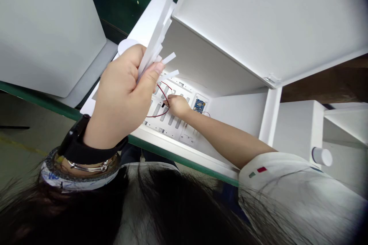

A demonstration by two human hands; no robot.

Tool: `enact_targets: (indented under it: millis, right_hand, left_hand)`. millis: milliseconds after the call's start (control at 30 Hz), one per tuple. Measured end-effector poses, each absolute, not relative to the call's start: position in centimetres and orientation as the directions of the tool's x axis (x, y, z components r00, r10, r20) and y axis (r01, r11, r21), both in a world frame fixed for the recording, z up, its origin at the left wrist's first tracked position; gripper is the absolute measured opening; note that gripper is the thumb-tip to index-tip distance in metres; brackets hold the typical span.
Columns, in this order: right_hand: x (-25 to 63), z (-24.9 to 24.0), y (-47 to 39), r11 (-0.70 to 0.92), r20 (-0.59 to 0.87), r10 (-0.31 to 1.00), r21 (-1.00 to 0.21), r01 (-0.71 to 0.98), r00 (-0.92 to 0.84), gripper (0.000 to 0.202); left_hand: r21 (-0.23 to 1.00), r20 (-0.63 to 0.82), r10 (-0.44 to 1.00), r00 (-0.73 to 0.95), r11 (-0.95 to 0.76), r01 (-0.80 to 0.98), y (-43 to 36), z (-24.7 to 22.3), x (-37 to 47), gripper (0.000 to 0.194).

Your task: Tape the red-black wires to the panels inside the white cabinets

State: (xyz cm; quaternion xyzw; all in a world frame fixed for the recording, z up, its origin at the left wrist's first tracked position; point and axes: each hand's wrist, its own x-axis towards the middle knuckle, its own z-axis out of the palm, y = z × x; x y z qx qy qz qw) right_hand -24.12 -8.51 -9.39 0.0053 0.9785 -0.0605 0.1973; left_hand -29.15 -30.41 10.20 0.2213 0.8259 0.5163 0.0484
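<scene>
My left hand [123, 88] is raised in the foreground, closed around a bunch of thin white strips [156, 32]. Inside an open white cabinet [240, 116], my right hand [176, 106] reaches down to a slotted white panel [171, 120]. Its fingers are bent together beside a thin dark red wire [167, 108], and a small black piece shows at the fingertips. What those fingers pinch, if anything, is hidden. A small blue circuit board [199, 105] sits just to the right of that hand.
The cabinet's white door [273, 19] stands open above my right arm. Another white panel [48, 34] rises at the left. At the right is a further white cabinet with a round knob [322, 156]. A green table edge [184, 157] runs along the front. A tape roll [77, 182] encircles my left wrist.
</scene>
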Motion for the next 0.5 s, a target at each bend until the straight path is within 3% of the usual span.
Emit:
enact_targets:
  millis: [500]
  right_hand:
    - [-24.84, -9.22, -8.35, 0.988, -0.394, -0.026, -0.147, 0.036, -0.919, 0.037]
  left_hand:
    - [0.877, 0.152, 0.428, -0.891, 0.357, 0.321, -30.32, 10.47, -29.16, 0.018]
